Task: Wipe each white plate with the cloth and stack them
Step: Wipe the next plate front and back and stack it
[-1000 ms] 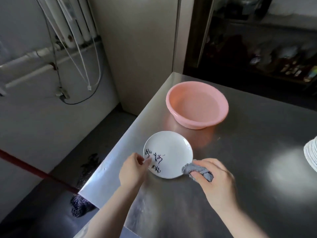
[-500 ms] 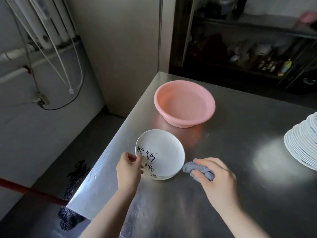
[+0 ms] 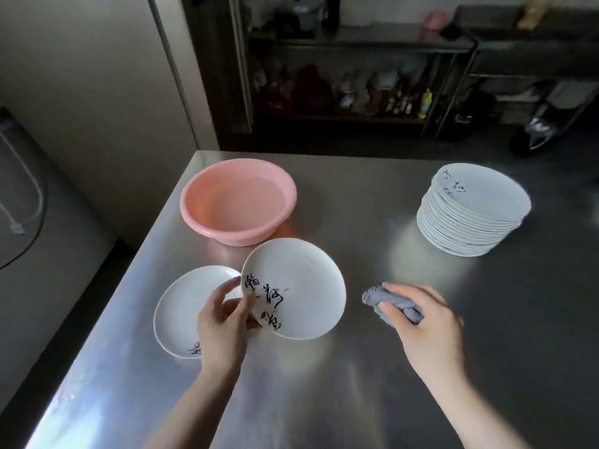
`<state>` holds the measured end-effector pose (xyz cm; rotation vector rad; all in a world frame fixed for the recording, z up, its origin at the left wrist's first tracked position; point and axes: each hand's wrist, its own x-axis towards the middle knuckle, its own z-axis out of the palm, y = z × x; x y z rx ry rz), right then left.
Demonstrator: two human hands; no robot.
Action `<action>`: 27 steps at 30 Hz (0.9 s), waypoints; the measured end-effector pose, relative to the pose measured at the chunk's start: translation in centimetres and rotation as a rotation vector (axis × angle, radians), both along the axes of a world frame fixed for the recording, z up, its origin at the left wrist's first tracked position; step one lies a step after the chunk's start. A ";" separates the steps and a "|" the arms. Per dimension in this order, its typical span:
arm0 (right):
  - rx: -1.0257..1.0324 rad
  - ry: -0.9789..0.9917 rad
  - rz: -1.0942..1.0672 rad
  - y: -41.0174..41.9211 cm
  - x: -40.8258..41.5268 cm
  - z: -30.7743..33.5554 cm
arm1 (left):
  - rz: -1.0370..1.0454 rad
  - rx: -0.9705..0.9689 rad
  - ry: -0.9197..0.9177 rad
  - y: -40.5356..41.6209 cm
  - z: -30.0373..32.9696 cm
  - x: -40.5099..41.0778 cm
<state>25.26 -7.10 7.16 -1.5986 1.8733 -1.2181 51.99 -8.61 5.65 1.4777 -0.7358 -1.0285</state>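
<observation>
The left hand (image 3: 223, 322) now has the white plate (image 3: 301, 286) up off the steel table (image 3: 356, 384), thumb on its inked face and fingers curled behind the rim, where a moment ago that plate was only tipped up on its edge. It hangs tilted, its lower left edge overlapping a second white plate (image 3: 181, 306) that lies flat near the table's left edge and was not in sight half a second back. The right hand (image 3: 424, 322) keeps its grip on the bunched grey cloth (image 3: 389, 303), fingers curled round it, well apart from the lifted plate now rather than just beside it. The pink basin (image 3: 238, 202) sits beyond the two plates, close behind the raised one. Over on the far right the tall stack of plates (image 3: 470, 218) shows whole, where before only its edge peeked in. Dark shelves (image 3: 356, 92) with bottles stand behind the table.
</observation>
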 end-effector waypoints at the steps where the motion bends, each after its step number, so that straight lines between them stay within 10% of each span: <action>1: -0.003 0.009 -0.035 0.4 -2.0 0.0 | -0.044 -0.006 0.003 -0.1 -0.1 -2.2; 17: 0.265 0.014 0.067 5.5 -23.1 -6.5 | -0.272 0.274 0.009 5.1 -6.8 -28.6; 27: 0.344 0.400 0.410 5.8 -24.4 -8.1 | -0.477 0.294 -0.731 3.5 -5.9 -27.3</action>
